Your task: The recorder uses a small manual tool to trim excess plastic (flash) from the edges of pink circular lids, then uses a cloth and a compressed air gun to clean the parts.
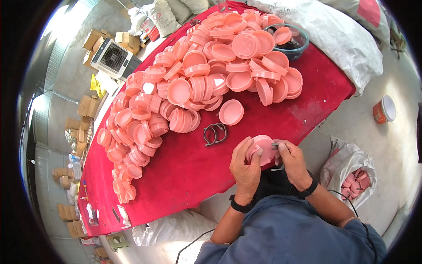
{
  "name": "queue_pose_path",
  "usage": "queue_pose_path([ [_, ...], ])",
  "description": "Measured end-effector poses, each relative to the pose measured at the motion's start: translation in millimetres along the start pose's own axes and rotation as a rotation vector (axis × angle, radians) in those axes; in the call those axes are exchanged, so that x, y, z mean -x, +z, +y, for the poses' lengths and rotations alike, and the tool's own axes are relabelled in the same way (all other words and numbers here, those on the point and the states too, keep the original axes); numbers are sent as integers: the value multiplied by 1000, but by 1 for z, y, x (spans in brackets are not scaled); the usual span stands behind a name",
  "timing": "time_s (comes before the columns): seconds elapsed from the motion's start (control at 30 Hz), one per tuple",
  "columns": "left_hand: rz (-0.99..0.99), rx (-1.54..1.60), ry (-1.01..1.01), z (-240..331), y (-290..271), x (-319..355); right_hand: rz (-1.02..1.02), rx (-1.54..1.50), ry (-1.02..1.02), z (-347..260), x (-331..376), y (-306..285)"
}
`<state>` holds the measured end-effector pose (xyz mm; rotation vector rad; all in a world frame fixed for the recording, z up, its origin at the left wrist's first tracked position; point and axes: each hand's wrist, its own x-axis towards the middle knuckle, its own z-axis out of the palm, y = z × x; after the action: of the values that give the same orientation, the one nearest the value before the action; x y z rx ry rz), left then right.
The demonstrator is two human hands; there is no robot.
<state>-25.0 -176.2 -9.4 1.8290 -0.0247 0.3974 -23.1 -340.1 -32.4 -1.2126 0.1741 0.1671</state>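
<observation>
My left hand (246, 169) grips a round pink plastic lid (263, 149) by its side, the thumb lying across its face. At the lid's right edge, my right hand (295, 166) pinches a dark grey plastic piece (275, 146); a curved grey part shows below those fingers. Most of that piece is hidden by the hand. Both hands are over the table's front edge, close to my body. Two dark grey open rings (215, 134) lie on the red cloth to the left of my hands. Just beyond them rests a single pink lid (231, 112).
A large heap of pink lids (193, 88) spreads over the red-covered table (189, 176). At its far right stands a teal bowl (303, 48) with black parts. An open white sack (336, 163) of pink pieces sits on the floor at right, near a bucket (384, 109).
</observation>
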Motion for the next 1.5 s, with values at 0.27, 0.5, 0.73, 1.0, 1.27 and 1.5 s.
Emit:
queue_pose_path([
  [0.27,-136,-117,32,13,-16,-9,135,711,-564,-14,-1,4],
  [0.5,-199,-73,4,17,-18,-13,118,666,-452,-20,7,21],
  [0.73,-257,54,-155,1,-23,-8,24,886,-492,-35,9,22],
  [1.0,-308,79,-253,-11,-30,7,-151,1079,-431,-38,20,18],
  [1.27,-395,-43,-263,-9,-44,41,-278,1070,-344,-24,50,13],
  [1.5,-473,-11,-385,-33,-56,87,-409,1146,-306,-3,85,4],
])
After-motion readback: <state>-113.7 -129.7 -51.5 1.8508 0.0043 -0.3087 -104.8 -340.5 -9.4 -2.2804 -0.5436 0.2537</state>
